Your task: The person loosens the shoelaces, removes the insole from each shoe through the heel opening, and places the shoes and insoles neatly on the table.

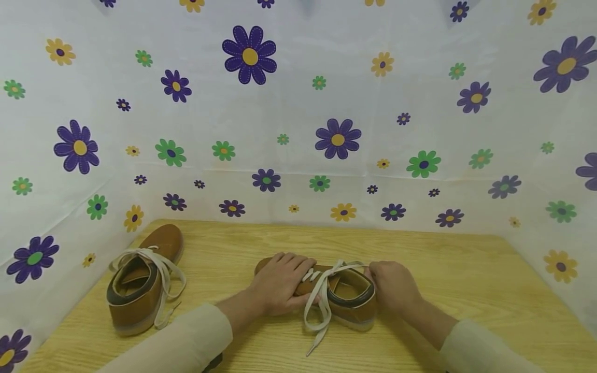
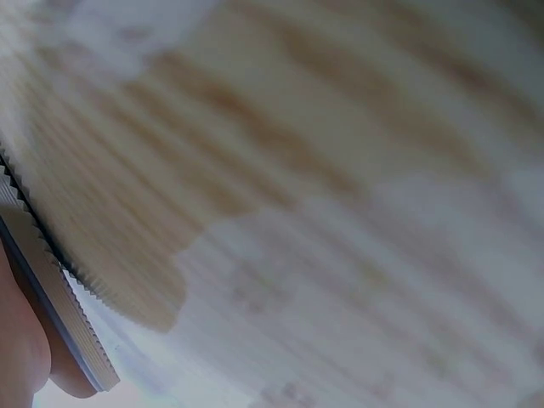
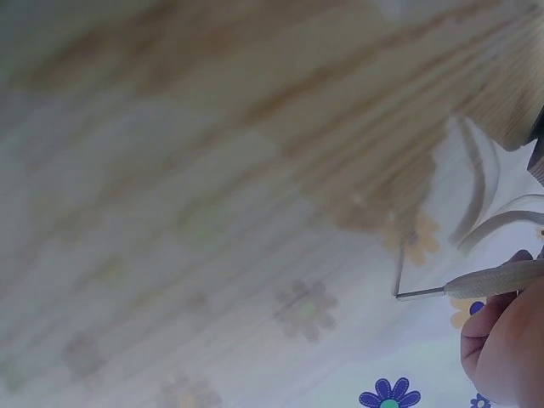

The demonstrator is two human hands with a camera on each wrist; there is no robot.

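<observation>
A brown lace-up shoe (image 1: 352, 313) lies on the table with its toe to the left and its dark-collared opening to the right. Over its front my left hand (image 1: 280, 284) holds it, thumb on the near side beside the laces. The left wrist view catches only the sole edge (image 2: 59, 310) and some skin. At the heel end, my right hand (image 1: 396, 287) pinches one off-white shoelace (image 1: 353, 266), drawn right from the knot. In the right wrist view its tipped end (image 3: 489, 280) sticks out of the fist. Another loop and a loose end hang on the near side.
A matching brown shoe (image 1: 132, 313) stands at the table's left, toe pointing away, its laces tied in a bow. The wooden table (image 1: 466, 290) is enclosed at the back and sides by a white flower-print sheet (image 1: 289, 103).
</observation>
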